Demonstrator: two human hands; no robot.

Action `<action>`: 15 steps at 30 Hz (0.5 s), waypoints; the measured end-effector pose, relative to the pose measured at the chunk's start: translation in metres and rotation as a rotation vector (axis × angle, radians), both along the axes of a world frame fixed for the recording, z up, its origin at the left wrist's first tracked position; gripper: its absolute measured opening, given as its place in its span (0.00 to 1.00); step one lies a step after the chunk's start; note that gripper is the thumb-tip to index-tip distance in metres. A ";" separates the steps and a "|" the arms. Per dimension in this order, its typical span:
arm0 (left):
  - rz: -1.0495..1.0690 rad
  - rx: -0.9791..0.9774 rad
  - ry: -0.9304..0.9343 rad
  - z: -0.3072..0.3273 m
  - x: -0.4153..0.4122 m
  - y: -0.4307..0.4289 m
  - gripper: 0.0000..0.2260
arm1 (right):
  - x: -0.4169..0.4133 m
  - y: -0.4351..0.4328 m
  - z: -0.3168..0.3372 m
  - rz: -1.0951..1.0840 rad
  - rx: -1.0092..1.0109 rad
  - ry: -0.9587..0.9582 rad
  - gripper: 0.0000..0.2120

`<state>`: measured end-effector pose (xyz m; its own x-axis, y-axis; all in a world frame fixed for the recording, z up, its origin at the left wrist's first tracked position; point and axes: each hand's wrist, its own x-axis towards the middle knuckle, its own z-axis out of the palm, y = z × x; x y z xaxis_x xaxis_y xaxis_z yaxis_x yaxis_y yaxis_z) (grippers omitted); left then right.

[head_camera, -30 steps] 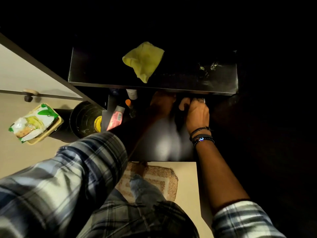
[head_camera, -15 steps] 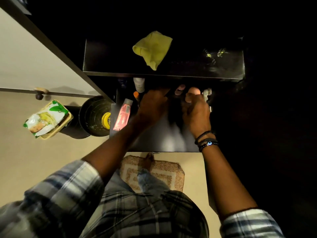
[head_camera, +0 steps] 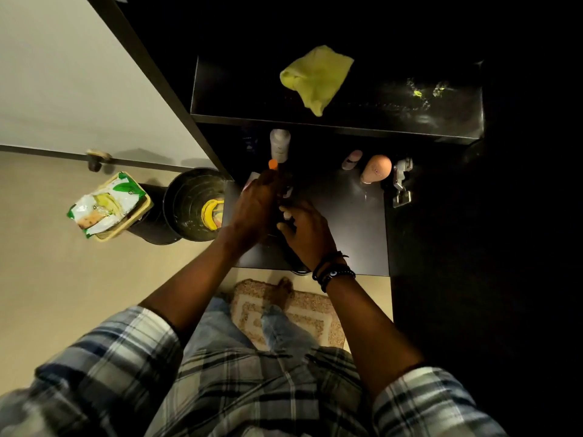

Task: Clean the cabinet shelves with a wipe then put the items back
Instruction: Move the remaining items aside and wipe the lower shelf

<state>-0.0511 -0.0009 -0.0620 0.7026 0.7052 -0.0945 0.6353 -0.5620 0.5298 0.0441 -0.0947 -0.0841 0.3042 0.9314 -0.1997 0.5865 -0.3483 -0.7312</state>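
A yellow cloth point(head_camera: 317, 77) lies crumpled on the dark upper shelf point(head_camera: 378, 121). On the lower shelf point(head_camera: 347, 222) stand a white bottle point(head_camera: 279, 145), an orange-capped item point(head_camera: 273, 164), a small pinkish bottle point(head_camera: 351, 159) and a tan egg-shaped bottle point(head_camera: 377, 168). My left hand point(head_camera: 255, 209) and my right hand point(head_camera: 307, 231) are close together over the shelf's left part, fingers curled around something dark and rounded. A sliver of a pink tube point(head_camera: 251, 179) shows under the left hand. What either hand grips is hidden.
A black bin point(head_camera: 186, 190) with a banana peel point(head_camera: 210, 212) stands left of the cabinet. Beside it is a green-and-white wipes pack point(head_camera: 107, 203) on a yellow tray. The white cabinet door point(head_camera: 63, 74) hangs open at left. A metal hinge point(head_camera: 400, 184) is at right, and a rug point(head_camera: 303, 313) lies below.
Both hands moved from the shelf's back right to its left part. The tan and pinkish bottles now stand uncovered at the back right. The left hand now covers the pink tube.
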 end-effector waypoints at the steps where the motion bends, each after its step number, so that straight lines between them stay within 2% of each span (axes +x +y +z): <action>1: -0.001 -0.019 -0.010 -0.001 0.001 0.002 0.14 | 0.000 0.000 -0.002 -0.019 0.017 -0.025 0.13; 9: 0.015 0.083 0.005 -0.004 0.016 0.003 0.10 | 0.043 -0.027 -0.010 -0.267 -0.066 -0.231 0.08; 12: -0.001 0.035 -0.064 0.001 0.029 -0.002 0.07 | 0.071 -0.043 -0.001 -0.418 -0.034 -0.291 0.07; 15: -0.043 -0.062 -0.121 0.003 0.054 -0.009 0.11 | 0.090 -0.055 0.008 -0.502 -0.022 -0.331 0.09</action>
